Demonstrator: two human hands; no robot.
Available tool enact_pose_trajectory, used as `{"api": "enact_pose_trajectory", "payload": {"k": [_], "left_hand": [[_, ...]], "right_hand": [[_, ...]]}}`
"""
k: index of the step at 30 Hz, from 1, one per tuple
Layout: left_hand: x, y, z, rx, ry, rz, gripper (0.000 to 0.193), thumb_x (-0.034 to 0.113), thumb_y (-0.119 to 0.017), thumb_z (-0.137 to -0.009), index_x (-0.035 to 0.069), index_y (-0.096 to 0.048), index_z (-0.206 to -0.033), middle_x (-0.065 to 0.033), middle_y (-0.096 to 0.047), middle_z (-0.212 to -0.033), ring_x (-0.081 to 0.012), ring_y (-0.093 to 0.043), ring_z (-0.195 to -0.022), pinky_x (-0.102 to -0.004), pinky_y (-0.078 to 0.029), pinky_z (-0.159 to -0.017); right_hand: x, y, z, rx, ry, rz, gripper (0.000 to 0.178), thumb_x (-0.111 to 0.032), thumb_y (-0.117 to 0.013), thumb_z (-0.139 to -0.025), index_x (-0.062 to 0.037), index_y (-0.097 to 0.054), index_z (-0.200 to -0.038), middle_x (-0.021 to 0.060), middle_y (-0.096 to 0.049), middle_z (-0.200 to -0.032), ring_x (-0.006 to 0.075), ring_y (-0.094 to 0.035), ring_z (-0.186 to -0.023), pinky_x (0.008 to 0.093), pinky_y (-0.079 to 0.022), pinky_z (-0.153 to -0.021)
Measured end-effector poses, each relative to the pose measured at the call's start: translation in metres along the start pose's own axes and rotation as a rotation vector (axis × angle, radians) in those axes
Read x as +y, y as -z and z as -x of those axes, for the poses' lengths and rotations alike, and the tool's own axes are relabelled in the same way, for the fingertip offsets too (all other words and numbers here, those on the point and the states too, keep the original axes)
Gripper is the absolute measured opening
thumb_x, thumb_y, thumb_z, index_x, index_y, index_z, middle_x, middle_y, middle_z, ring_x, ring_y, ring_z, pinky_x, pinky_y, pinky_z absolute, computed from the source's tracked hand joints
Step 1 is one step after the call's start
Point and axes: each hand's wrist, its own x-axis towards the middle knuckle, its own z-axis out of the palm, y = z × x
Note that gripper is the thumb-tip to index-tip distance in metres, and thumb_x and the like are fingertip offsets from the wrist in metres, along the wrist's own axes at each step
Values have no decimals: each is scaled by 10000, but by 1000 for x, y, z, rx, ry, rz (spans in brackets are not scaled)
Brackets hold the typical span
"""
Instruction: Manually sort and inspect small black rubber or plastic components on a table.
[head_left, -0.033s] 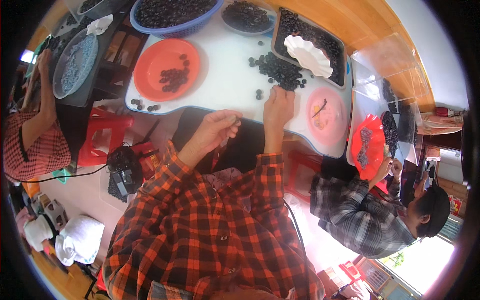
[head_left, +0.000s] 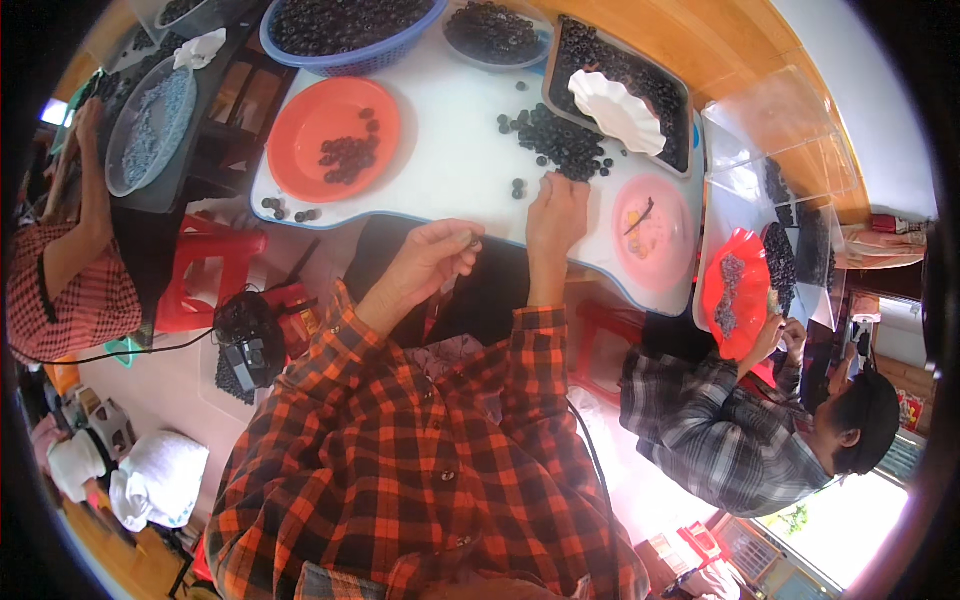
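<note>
My left hand (head_left: 430, 262) is raised at the table's front edge, with a small dark bead (head_left: 474, 241) pinched between thumb and fingertips. Farther right, my right hand (head_left: 558, 215) reaches over the table to the near side of a loose heap of black round beads (head_left: 562, 140). Its fingers are closed, and whatever is between them is hidden. An orange-red plastic basin (head_left: 290, 150) at the left holds a cluster of dark beads (head_left: 350, 157). Several single beads (head_left: 280, 212) lie on the tabletop just below that basin.
Along the far side stand a blue basket (head_left: 345, 62) of beads, a clear bowl (head_left: 497, 62) and a tray (head_left: 690, 130) with a white scalloped dish (head_left: 615, 110). A pink plate (head_left: 680, 235) sits right. A co-worker (head_left: 730, 430) at right works by a red dish (head_left: 745, 300); another person's arm (head_left: 92, 200) shows left.
</note>
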Motion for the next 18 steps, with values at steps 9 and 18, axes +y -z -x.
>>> {"api": "enact_pose_trajectory", "payload": {"k": [9,18], "left_hand": [[1,0,1,15,-30,3,264,133,-610,-954,-28,-622,-1162,-85,-658,-949,-127,-634,-752,-244,-544,-668],[2,-16,3,11,-83,2,263,117,-595,-960,-31,-621,-1175,-74,-652,-939,-113,-612,-768,-243,-527,-668]], "right_hand": [[-25,30,34,-111,-157,-377,106,-37,-595,-890,-9,-651,-975,145,-630,-913,273,-624,-772,371,-502,-693],[-43,52,68,-343,-369,-940,151,-6,-646,-877,16,-660,-1025,58,-674,-904,104,-623,-754,240,-504,-688]]}}
